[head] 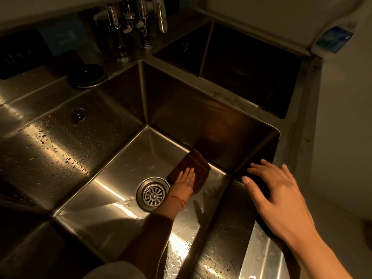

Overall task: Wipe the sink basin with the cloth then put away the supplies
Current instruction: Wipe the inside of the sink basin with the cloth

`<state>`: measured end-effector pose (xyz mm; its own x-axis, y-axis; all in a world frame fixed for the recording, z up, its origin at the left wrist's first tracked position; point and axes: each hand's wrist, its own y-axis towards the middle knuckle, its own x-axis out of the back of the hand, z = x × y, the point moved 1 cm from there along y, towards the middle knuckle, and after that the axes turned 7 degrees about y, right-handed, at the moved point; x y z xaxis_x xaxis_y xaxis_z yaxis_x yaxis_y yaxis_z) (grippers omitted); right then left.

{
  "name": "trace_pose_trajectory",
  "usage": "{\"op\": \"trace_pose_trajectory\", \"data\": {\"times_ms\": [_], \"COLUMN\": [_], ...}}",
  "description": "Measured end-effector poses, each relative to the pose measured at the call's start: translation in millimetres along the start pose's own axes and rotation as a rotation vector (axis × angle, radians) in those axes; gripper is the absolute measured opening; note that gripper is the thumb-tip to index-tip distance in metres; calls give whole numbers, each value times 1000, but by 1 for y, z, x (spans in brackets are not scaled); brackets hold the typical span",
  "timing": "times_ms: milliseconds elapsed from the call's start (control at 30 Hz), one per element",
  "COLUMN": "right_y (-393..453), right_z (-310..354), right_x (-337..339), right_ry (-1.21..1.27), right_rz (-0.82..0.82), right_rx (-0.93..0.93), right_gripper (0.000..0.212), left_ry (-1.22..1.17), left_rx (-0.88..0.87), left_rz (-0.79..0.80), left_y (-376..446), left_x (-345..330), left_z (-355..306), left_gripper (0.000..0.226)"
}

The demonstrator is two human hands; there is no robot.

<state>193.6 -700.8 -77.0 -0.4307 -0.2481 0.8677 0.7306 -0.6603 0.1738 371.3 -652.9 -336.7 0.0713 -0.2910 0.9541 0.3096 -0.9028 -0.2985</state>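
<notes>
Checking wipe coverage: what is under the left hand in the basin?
A folded brown cloth lies flat under the left hand, beside the drain. The floor beneath the cloth is hidden.

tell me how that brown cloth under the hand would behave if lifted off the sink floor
The brown cloth looks like soft folded fabric, so it would probably droop and unfold rather than hold its shape. Water beads on the sink basin suggest it is damp, so likely heavier than it looks and a bit clingy. Pressed flat under the left hand, it should slide easily on wet steel.

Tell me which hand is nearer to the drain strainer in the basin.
Left. The left hand presses flat on the brown cloth just beside the drain strainer. The right hand hovers open over the basin's right rim, farther away.
</notes>
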Motion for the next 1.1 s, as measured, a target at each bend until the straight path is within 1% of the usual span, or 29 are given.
{"op": "trace_pose_trajectory", "data": {"times_ms": [233,500,633,667,767,1000,1100], "right_y": [0,1,0,1,0,0,-1], "right_z": [0,-1,0,0,-1,-2,-2], "right_x": [0,0,1,1,0,1,1], "right_ry": [-3,6,20,21,15,28,31], "right_rz": [3,2,2,3,1,-1,-2], "right_rx": [4,13,13,15,19,16,15], "right_gripper": [61,61,63,63,62,59,58], "left_ry": [-5,24,78,90,93,74,69], "left_rx": [-45,-70,-52,-50,-22,97,144], "left_rz": [-31,-72,-79,-71,-52,-29,-18], "left_y": [-2,-1,1,2,4,9,10], "left_x": [-3,-5,-8,-8,-5,-5,-3], "left_z": [-23,-17,-11,-7,4,38,52], "left_gripper": [69,63,74,73,63,65,60]}}
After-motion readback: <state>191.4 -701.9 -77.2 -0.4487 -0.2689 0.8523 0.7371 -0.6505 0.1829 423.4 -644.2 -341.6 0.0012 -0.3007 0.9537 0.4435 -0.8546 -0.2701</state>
